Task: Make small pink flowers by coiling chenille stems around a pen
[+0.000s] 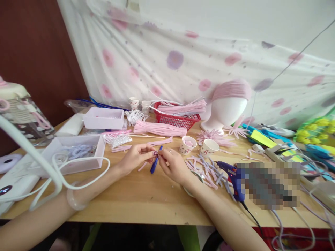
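My left hand (140, 157) and my right hand (174, 164) meet above the middle of the table, fingertips pinched together. Between them is a small pinkish-purple piece (155, 153), too small to make out fully. Below the fingertips shows a blue pen (154, 166), tilted between the hands; whether it is touched cannot be told. Pink fuzzy strips (157, 142) lie just beyond my fingers. Close to my right hand stand a paper cup (185, 150) with pink pieces in it and a second paper cup (209, 148). Cut pink and grey strips (206, 170) lie beside my right wrist.
A blue glue gun (234, 179) lies at right, its cord running off the edge. Behind are a red basket (178, 122) of fuzzy stems and a white foam head (225, 111). White boxes (75, 139), a looped white cable (108, 167) and a bottle (19, 111) occupy the left.
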Motion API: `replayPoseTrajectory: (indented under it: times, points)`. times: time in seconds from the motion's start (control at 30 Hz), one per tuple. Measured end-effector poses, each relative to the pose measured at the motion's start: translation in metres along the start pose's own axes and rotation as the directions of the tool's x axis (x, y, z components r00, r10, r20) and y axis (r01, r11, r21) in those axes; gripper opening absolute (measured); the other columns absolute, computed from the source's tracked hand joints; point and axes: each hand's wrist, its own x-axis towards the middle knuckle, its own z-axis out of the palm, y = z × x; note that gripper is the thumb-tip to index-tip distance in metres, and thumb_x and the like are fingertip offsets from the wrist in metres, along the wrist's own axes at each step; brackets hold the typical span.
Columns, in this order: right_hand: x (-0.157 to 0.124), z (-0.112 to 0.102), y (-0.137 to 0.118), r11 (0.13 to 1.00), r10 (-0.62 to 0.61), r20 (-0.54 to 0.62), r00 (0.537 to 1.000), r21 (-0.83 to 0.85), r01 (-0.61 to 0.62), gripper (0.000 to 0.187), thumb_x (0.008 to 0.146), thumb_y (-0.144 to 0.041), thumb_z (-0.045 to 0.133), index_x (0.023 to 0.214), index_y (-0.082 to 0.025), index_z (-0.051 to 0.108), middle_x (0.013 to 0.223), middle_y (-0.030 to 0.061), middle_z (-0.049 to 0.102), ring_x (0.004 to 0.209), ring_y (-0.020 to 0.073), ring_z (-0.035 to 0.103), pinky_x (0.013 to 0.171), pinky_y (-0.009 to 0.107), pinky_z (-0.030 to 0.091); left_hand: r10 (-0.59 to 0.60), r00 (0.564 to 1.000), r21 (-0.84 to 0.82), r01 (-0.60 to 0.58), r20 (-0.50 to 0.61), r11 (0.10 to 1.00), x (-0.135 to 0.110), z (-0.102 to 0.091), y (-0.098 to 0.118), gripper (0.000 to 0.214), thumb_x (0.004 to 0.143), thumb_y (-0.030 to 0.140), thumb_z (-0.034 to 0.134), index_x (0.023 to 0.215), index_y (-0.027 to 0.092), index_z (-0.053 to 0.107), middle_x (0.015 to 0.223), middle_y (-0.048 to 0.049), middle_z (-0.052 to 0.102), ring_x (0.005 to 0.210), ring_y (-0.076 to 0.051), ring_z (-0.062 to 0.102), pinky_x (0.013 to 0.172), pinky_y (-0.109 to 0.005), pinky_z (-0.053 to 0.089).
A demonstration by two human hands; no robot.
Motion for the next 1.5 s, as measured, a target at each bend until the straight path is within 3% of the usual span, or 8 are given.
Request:
replayPoseTrajectory:
  times: [0.1, 0.23, 0.3, 0.47, 0.63, 0.87, 1.07, 1.5]
  points:
    - [0.0, 0.003, -0.004, 0.941, 0.163, 0.027, 0.986, 0.295, -0.164, 0.012, 0.083, -0.022, 0.05, 0.071, -0.019, 0.051, 0.058, -0.0038, 0.043, 0.054, 0.0113, 0.037, 0.057, 0.025, 0.033, 0.111, 0.994, 0.16, -0.111, 0.009, 0.981, -0.001, -0.005, -0.001, 0.012, 0.076, 0.028, 0.07, 0.08, 0.016, 0.072, 0.073, -0.0049, 0.07, 0.068, -0.017, 0.065, 0.064, -0.028, 0.053]
    - [0.006, 0.006, -0.003, 0.342, 0.317, 0.422, 0.849, 0.784, -0.517, 0.017, 0.078, -0.03, 0.054, 0.066, -0.019, 0.049, 0.049, -0.0106, 0.02, 0.044, 0.0079, 0.019, 0.06, 0.028, 0.041, 0.438, 0.896, 0.387, -0.432, 0.076, 0.815, -0.004, -0.011, 0.002, 0.008, 0.075, 0.02, 0.07, 0.08, 0.023, 0.075, 0.083, -0.0058, 0.074, 0.082, -0.021, 0.066, 0.08, -0.033, 0.052]
    - [0.008, 0.006, 0.001, 0.197, 0.292, 0.511, 0.809, 0.795, -0.573, 0.017, 0.076, -0.031, 0.059, 0.068, -0.018, 0.053, 0.048, -0.0121, 0.017, 0.044, 0.0068, 0.016, 0.061, 0.029, 0.042, 0.479, 0.875, 0.44, -0.456, 0.063, 0.774, -0.004, -0.012, 0.002, 0.009, 0.075, 0.02, 0.07, 0.082, 0.024, 0.076, 0.085, -0.0058, 0.074, 0.084, -0.021, 0.067, 0.083, -0.033, 0.052]
    - [0.008, 0.003, 0.007, 0.494, 0.334, 0.27, 0.903, 0.766, -0.411, 0.023, 0.075, -0.038, 0.067, 0.076, -0.017, 0.059, 0.064, -0.0031, 0.051, 0.058, 0.0102, 0.044, 0.066, 0.028, 0.04, 0.32, 0.944, 0.359, -0.271, -0.083, 0.893, -0.002, -0.009, 0.001, 0.012, 0.078, 0.025, 0.069, 0.088, 0.02, 0.072, 0.09, -0.0057, 0.074, 0.08, -0.019, 0.069, 0.075, -0.03, 0.055]
    - [0.006, -0.006, -0.002, 0.947, 0.185, -0.084, 0.979, 0.283, -0.155, 0.017, 0.084, -0.035, 0.061, 0.088, -0.018, 0.059, 0.09, 0.0035, 0.058, 0.087, 0.0174, 0.05, 0.079, 0.031, 0.039, 0.513, 0.856, 0.489, -0.473, 0.059, 0.733, 0.0, -0.013, 0.008, 0.012, 0.084, 0.018, 0.061, 0.085, 0.021, 0.073, 0.091, -0.0059, 0.072, 0.086, -0.018, 0.066, 0.078, -0.028, 0.051]
    - [0.002, 0.002, -0.001, 0.905, 0.167, 0.149, 0.975, 0.368, -0.212, 0.029, 0.094, -0.043, 0.042, 0.079, -0.019, 0.047, 0.066, -0.003, 0.045, 0.059, 0.0112, 0.042, 0.056, 0.024, 0.036, 0.604, 0.782, 0.526, -0.583, 0.156, 0.619, -0.001, -0.011, 0.004, 0.015, 0.087, 0.014, 0.057, 0.08, 0.02, 0.07, 0.086, -0.0047, 0.068, 0.082, -0.015, 0.064, 0.074, -0.026, 0.051]
    - [0.001, 0.009, 0.005, 0.85, 0.201, 0.144, 0.969, 0.466, -0.246, 0.027, 0.093, -0.045, 0.046, 0.09, -0.019, 0.051, 0.08, 0.0024, 0.056, 0.07, 0.0139, 0.055, 0.065, 0.028, 0.047, 0.514, 0.854, 0.528, -0.401, -0.081, 0.749, -0.004, -0.006, -0.01, 0.012, 0.083, 0.016, 0.061, 0.094, 0.018, 0.066, 0.088, -0.0039, 0.072, 0.079, -0.015, 0.069, 0.072, -0.026, 0.057]
    - [0.002, 0.005, 0.002, 0.926, 0.131, 0.062, 0.99, 0.35, -0.144, 0.017, 0.095, -0.033, 0.043, 0.091, -0.018, 0.051, 0.083, 0.0055, 0.061, 0.077, 0.0164, 0.06, 0.073, 0.031, 0.049, 0.405, 0.905, 0.439, -0.314, -0.128, 0.842, -0.009, 0.0, -0.008, 0.023, 0.082, 0.024, 0.062, 0.104, 0.016, 0.066, 0.094, -0.0069, 0.076, 0.085, -0.021, 0.073, 0.074, -0.029, 0.062]
